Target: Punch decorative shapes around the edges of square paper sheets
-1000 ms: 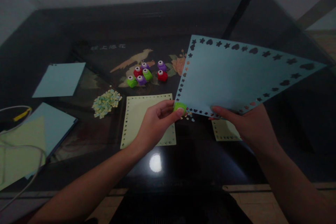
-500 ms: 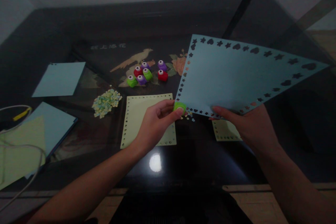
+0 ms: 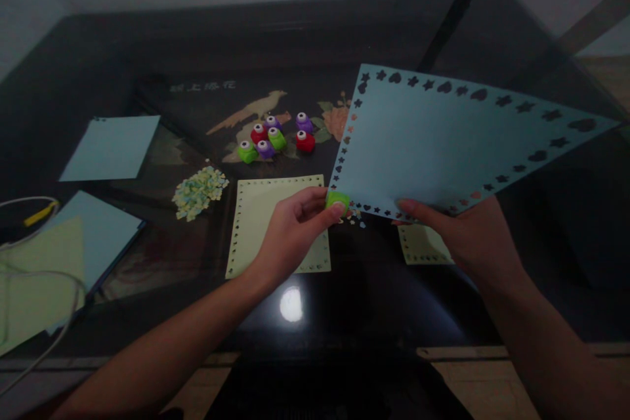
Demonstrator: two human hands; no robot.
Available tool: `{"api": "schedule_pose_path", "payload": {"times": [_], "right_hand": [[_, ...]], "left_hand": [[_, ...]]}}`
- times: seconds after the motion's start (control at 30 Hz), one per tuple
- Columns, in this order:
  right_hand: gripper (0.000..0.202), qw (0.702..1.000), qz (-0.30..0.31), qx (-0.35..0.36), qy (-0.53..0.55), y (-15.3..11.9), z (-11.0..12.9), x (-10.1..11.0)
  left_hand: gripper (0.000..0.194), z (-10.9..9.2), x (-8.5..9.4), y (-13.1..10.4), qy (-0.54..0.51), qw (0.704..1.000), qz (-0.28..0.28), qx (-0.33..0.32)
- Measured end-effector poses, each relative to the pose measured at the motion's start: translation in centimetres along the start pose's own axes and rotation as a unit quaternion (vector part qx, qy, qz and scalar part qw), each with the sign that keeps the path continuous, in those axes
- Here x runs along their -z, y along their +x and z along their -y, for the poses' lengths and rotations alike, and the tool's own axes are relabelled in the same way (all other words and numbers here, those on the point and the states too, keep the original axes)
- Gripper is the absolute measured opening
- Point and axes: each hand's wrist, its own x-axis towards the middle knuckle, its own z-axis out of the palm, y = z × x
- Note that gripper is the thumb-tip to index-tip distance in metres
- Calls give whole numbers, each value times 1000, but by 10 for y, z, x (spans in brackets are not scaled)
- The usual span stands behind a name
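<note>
My left hand (image 3: 290, 230) pinches a small green paper punch (image 3: 337, 199) against the lower left corner of a large light blue sheet (image 3: 443, 144). That sheet has star and heart holes cut all along its edges and is lifted off the table. My right hand (image 3: 465, 236) grips the sheet's lower edge from underneath, thumb on top. A few punched bits (image 3: 355, 218) lie on the glass just below the punch.
Several red, purple and green punches (image 3: 273, 136) cluster on the dark glass table (image 3: 207, 46). A confetti heap (image 3: 199, 190), a punched yellow-green sheet (image 3: 260, 216), another one (image 3: 423, 246) under my right hand, blue sheets (image 3: 112, 147) and a white cable (image 3: 29, 275) lie left.
</note>
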Motion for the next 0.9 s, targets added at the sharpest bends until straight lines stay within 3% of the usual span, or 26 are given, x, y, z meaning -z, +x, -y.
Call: {"api": "schedule_pose_path", "payload": {"times": [0.9], "right_hand": [[27,999,-9,12,-29,0,0,0]], "left_hand": [[26,-3,-3,-2,5,1000,-9,-7]]}}
